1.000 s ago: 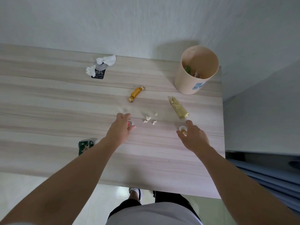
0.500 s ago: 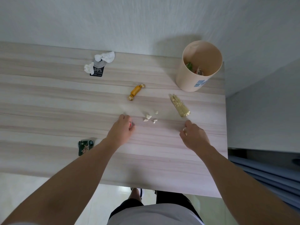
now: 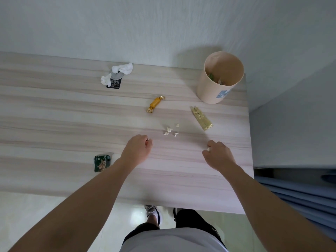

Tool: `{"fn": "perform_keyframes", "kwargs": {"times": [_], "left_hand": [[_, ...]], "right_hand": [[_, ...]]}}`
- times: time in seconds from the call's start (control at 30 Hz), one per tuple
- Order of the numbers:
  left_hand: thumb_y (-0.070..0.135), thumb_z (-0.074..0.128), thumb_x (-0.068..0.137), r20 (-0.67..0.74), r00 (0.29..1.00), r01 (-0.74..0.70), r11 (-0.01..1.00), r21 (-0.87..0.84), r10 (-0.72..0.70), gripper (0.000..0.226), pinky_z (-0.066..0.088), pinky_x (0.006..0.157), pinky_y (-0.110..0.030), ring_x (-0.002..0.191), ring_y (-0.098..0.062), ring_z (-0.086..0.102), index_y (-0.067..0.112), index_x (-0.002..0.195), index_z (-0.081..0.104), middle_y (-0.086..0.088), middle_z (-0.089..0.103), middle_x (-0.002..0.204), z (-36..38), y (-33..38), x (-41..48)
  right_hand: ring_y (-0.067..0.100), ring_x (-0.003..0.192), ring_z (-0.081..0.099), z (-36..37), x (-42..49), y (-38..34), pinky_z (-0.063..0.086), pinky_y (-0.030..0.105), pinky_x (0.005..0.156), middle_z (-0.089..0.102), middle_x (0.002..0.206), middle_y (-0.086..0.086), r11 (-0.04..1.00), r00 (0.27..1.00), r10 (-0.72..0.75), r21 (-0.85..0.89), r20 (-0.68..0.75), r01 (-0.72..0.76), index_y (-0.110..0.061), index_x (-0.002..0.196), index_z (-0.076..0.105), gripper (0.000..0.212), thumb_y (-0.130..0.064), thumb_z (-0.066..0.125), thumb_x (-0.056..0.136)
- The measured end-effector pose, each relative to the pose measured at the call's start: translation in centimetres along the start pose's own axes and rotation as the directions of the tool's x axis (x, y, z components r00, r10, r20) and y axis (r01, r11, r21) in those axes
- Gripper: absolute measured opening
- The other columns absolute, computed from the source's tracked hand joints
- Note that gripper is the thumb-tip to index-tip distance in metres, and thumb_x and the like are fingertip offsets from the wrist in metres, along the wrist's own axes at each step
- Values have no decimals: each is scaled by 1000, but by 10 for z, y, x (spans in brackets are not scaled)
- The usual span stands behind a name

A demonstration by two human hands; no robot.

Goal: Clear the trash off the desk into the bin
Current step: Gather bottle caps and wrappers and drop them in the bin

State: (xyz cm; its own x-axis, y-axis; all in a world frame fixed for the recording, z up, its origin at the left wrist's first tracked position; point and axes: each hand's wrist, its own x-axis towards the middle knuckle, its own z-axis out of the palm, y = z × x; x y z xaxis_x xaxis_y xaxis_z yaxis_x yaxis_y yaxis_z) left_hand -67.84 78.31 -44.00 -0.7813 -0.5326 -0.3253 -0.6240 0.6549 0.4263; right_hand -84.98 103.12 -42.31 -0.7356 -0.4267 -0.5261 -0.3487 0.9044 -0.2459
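A beige bin [image 3: 209,91] stands at the desk's far right corner with some trash inside. On the desk [image 3: 54,115] lie an orange candy [image 3: 155,104], a gold wrapper [image 3: 201,120], small white crumbs [image 3: 170,130], crumpled white tissues [image 3: 123,69] over a dark packet [image 3: 114,84], and a green packet [image 3: 101,162]. My left hand [image 3: 136,151] rests left of the crumbs, its fingers curled shut over a small white scrap that is now hidden. My right hand [image 3: 219,155], below the gold wrapper, pinches a small white scrap that peeks out at its fingertips.
A white wall runs behind the desk. The desk's right edge sits just past the bin, with a grey surface and blue slats beyond it. My legs and shoes show below the near edge.
Both hands have closed their fingers over the small white scraps they were touching. The scraps are off the desk surface, and the hands stay in nearly the same spots.
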Motion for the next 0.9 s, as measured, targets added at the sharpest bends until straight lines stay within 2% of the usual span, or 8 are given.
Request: {"fn": "perform_keyframes", "kwargs": {"times": [0.13, 0.23, 0.37, 0.47, 0.53, 0.7, 0.8, 0.9], "left_hand": [[33, 42, 97, -16, 1000, -4, 1000, -2, 4, 45, 33, 59, -33, 57, -20, 42, 11, 58, 40, -2, 42, 56, -9, 0, -11], [34, 38, 97, -43, 999, -7, 1000, -6, 6, 48, 34, 55, -33, 51, -20, 41, 11, 54, 38, -2, 39, 50, -16, -4, -16], [26, 39, 96, -57, 997, -57, 998, 6, 57, 46, 29, 54, -30, 49, -14, 39, 12, 53, 40, -1, 40, 50, -29, -7, -18], [24, 43, 95, -64, 995, -81, 997, 5, 81, 43, 29, 56, -30, 52, -17, 40, 11, 54, 40, -2, 40, 53, -39, -9, -17], [24, 47, 94, -91, 990, -108, 994, 7, 108, 43, 30, 58, -30, 54, -21, 42, 11, 53, 40, -4, 41, 54, -45, -8, -16], [24, 48, 93, -154, 979, -135, 991, 13, 135, 33, 32, 59, -29, 60, -23, 51, 11, 64, 54, -3, 54, 61, -58, -6, -10], [23, 48, 91, -197, 973, -118, 992, 39, 124, 19, 37, 61, -28, 69, -22, 58, 18, 82, 64, 2, 65, 71, -64, -5, -3], [29, 49, 93, -221, 969, -96, 993, 65, 108, 21, 41, 62, -29, 73, -24, 61, 20, 86, 67, 1, 68, 75, -70, 1, 6]], "right_hand": [[26, 75, 55, -2, -15, -5, 42, 28, 57, 53, 87, 5, 997, 999, 34, 65, -24, -32, -19, 79, 53, 7, -24, 48, 78], [23, 69, 55, -5, -25, -10, 40, 26, 51, 52, 85, 4, 991, 997, 61, 118, -49, -54, -19, 69, 53, 7, -20, 48, 74], [15, 65, 51, -11, -32, -16, 41, 26, 48, 47, 85, -1, 993, 994, 70, 105, -86, -61, -15, 74, 57, 10, -15, 47, 73], [18, 60, 53, -16, -38, -22, 48, 32, 49, 56, 75, 7, 993, 990, 68, 100, -120, -56, -7, 70, 58, 12, -10, 47, 67], [20, 59, 52, -19, -41, -26, 46, 32, 50, 61, 73, 10, 996, 991, 62, 73, -120, -53, -7, 68, 58, 11, -10, 48, 67], [20, 64, 53, -29, -42, -38, 37, 27, 49, 57, 69, 4, 999, 983, 40, 11, -177, -39, -13, 71, 54, 15, -21, 48, 81], [20, 62, 52, -32, -39, -43, 37, 28, 49, 56, 66, 3, 999, 969, 26, 24, -246, -21, -14, 73, 50, 22, -26, 42, 91], [22, 63, 54, -39, -30, -44, 38, 29, 50, 57, 67, 3, 999, 960, 16, 31, -281, -7, -15, 78, 50, 22, -27, 40, 94]]}}
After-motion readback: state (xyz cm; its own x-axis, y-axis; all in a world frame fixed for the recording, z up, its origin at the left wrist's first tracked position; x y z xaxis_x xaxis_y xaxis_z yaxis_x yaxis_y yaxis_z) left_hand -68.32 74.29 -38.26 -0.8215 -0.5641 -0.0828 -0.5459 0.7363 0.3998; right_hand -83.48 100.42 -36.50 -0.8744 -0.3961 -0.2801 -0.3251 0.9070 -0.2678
